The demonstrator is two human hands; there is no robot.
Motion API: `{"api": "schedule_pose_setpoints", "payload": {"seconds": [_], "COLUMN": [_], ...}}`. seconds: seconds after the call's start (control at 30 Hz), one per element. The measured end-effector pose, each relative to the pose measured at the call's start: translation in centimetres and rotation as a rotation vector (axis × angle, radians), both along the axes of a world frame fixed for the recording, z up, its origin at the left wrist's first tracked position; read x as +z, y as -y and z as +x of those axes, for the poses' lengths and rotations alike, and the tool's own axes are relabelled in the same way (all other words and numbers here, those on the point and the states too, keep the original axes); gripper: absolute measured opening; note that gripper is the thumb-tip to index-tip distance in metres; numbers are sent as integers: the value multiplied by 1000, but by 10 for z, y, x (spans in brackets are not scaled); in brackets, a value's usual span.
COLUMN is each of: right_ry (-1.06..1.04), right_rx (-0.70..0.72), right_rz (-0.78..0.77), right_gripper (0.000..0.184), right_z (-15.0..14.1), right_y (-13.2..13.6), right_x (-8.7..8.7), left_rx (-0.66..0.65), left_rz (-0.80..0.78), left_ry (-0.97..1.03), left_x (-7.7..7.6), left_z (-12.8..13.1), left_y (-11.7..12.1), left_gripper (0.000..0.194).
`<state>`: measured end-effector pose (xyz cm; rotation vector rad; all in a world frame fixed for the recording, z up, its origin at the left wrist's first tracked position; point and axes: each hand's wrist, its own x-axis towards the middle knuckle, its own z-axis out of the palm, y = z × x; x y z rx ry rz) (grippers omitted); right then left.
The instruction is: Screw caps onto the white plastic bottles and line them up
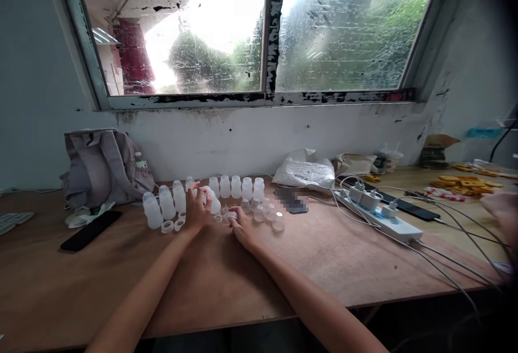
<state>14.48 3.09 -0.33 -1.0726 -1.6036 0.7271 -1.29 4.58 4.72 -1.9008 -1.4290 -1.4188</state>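
Frosted white baby bottles stand in a bent row across the brown table, such as this bottle (152, 210) at the left end. My left hand (197, 208) has its fingers curled at a tilted bottle (213, 202) and seems to grip it. Close by on the right, my right hand (242, 228) pinches a small pale ring (231, 216) low over the table. Clear nipples and rings lie around its fingertips. Two white collar rings, one of them this ring (167, 227), lie left of my left hand. Several clear caps (278, 225) sit right of my right hand.
A black phone (91, 230) and a grey backpack (104, 167) are at the left. On the right, a white power strip (382, 221) trails cables over the table. A plastic-wrapped package (305, 171) lies by the wall, with yellow parts (463, 184) at far right.
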Motion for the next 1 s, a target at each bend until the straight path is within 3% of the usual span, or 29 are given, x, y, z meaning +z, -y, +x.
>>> {"api": "schedule_pose_setpoints", "payload": {"seconds": [0.17,0.33,0.4,0.53,0.6,0.8,1.0], "right_ry": [-362,-596,-606,-591,-568,-517,-541], "right_rx": [126,62,19,-18,-22,-52,4], "right_rz": [-132,-230,-199,-55,1,12,30], "right_gripper": [39,39,36,33,30,24,30], "right_z": [-2,1,3,4,4,1,0], "right_y": [-2,-8,-8,-3,1,8,8], "right_x": [2,3,5,11,15,21,19], "left_rx": [-214,-385,-474,-619,-674,-637,-556], "left_rz": [-65,-163,-211,-348,-425,-411,-384], "left_ry": [104,144,188,335,299,57,133], "left_x": [-22,-36,-40,-51,-54,-50,-41], "left_z": [8,10,10,10,9,10,12], "left_y": [29,32,29,23,21,28,39], "left_gripper": [14,16,22,62,66,38,32]}}
